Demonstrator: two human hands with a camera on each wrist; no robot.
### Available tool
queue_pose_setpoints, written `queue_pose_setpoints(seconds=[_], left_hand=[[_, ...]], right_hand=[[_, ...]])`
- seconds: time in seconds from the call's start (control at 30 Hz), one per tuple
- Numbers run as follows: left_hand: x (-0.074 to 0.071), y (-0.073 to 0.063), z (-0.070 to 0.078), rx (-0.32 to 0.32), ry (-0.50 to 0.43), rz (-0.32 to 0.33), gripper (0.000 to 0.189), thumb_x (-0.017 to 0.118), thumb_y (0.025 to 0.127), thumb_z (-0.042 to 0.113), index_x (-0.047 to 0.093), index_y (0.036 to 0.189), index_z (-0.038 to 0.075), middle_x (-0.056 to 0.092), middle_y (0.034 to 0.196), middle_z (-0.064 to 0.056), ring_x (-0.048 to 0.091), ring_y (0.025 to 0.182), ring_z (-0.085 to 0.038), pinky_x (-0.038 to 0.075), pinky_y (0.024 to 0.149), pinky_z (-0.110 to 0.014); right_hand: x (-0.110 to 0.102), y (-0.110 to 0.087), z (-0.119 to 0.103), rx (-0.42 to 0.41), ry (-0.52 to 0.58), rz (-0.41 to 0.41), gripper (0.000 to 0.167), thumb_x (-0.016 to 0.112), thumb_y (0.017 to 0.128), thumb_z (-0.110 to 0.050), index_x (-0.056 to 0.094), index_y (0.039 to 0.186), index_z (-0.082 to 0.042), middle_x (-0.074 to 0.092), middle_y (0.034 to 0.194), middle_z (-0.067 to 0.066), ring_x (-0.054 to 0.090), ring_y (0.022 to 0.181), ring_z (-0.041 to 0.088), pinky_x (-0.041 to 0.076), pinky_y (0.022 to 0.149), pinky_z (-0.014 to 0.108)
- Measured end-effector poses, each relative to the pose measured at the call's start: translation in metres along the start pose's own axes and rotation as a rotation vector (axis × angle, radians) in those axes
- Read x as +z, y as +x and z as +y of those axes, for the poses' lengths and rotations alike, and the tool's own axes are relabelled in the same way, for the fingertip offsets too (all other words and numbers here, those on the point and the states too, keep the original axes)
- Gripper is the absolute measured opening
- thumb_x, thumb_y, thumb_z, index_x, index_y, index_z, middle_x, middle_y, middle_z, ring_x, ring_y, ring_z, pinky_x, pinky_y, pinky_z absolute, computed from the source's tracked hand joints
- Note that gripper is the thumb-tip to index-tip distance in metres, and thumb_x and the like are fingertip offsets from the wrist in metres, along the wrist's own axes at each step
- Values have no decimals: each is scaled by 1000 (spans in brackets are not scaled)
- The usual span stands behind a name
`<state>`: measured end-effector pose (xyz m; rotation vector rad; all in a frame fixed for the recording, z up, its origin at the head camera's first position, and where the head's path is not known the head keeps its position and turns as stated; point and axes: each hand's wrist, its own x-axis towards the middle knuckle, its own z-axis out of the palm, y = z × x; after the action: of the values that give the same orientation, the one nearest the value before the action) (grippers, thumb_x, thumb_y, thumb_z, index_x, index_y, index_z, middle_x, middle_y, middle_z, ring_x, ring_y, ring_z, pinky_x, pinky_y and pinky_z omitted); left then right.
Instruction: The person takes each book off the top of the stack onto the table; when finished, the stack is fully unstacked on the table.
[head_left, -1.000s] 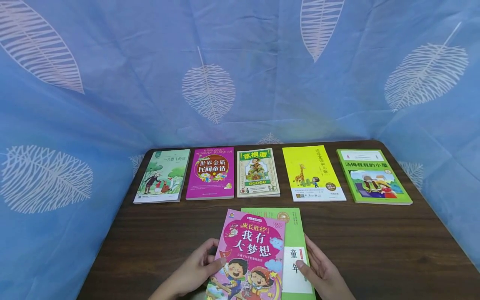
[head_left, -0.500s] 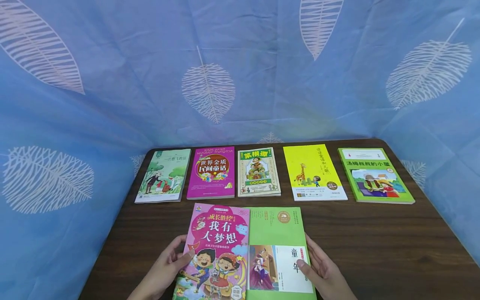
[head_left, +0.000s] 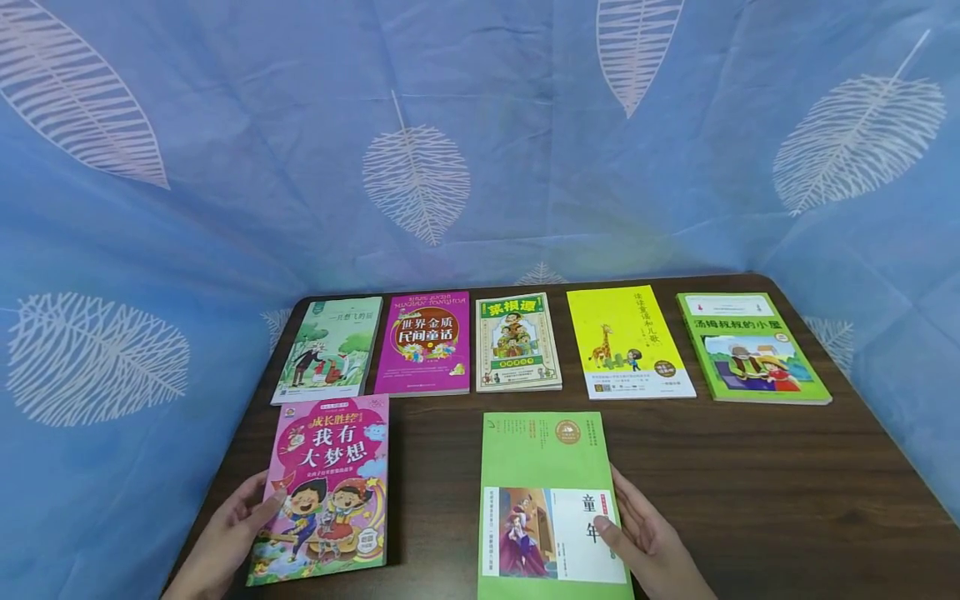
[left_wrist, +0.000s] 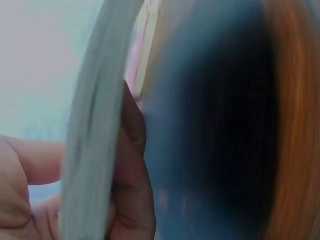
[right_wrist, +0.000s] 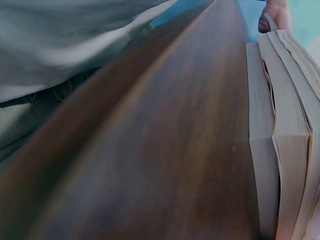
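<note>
A pink children's book [head_left: 326, 492] is in my left hand [head_left: 232, 529] at the front left, its thumb on the cover. The left wrist view shows the book's page edge [left_wrist: 95, 125] between thumb and curled fingers [left_wrist: 132, 185]. At the front centre a green book [head_left: 551, 454] lies face up, with a picture and a white panel on its cover. My right hand [head_left: 648, 537] grips its right edge, thumb on the cover. In the right wrist view several books [right_wrist: 280, 135] are stacked on the table, page edges showing.
Along the back of the dark wooden table [head_left: 750, 483] lie a pale green book [head_left: 327, 350], a magenta book [head_left: 422, 343], a cream book [head_left: 517, 343], a yellow book [head_left: 628, 343] and a green-bordered book [head_left: 753, 348]. Blue leaf-patterned cloth [head_left: 510, 192] hangs behind.
My left hand has carried the pink book leftward off the green book, uncovering the green book's whole upper cover. My right hand has stayed at the green book's right edge.
</note>
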<state>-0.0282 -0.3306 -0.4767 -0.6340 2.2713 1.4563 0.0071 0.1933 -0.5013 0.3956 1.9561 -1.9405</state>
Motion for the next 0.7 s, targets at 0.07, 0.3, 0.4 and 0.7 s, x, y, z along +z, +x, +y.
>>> queue_pose_setpoints(seconds=[0.07, 0.3, 0.4, 0.7], left_hand=[[-13, 4, -8, -7, 21, 7, 73, 52, 111, 41, 21, 163, 1, 70, 129, -15, 70, 102, -15, 59, 82, -34], [-46, 13, -33, -37, 62, -9, 80, 48, 111, 46, 18, 162, -7, 67, 132, -17, 67, 101, -10, 58, 83, -33], [-54, 15, -40, -65, 64, -22, 78, 45, 113, 42, 16, 162, -11, 68, 129, -17, 68, 101, -11, 58, 83, -35], [-58, 20, -44, -67, 169, 10, 87, 45, 111, 52, 19, 160, -14, 64, 132, -31, 70, 99, -16, 58, 80, -37]], right_hand=[[0, 0, 0, -3, -5, 0, 87, 75, 98, -37, 24, 167, -20, 34, 171, 11, 54, 144, 27, 65, 88, 39], [0, 0, 2, -6, -5, -12, 86, 75, 98, -36, 25, 167, -21, 35, 171, 9, 58, 139, 13, 64, 89, 37], [-1, -1, 2, -26, -3, -34, 85, 72, 100, -34, 23, 167, -19, 33, 172, 11, 60, 130, -1, 64, 89, 36], [-1, 0, 0, -5, -6, -19, 87, 73, 100, -35, 22, 168, -16, 33, 172, 14, 51, 147, 30, 64, 90, 37]])
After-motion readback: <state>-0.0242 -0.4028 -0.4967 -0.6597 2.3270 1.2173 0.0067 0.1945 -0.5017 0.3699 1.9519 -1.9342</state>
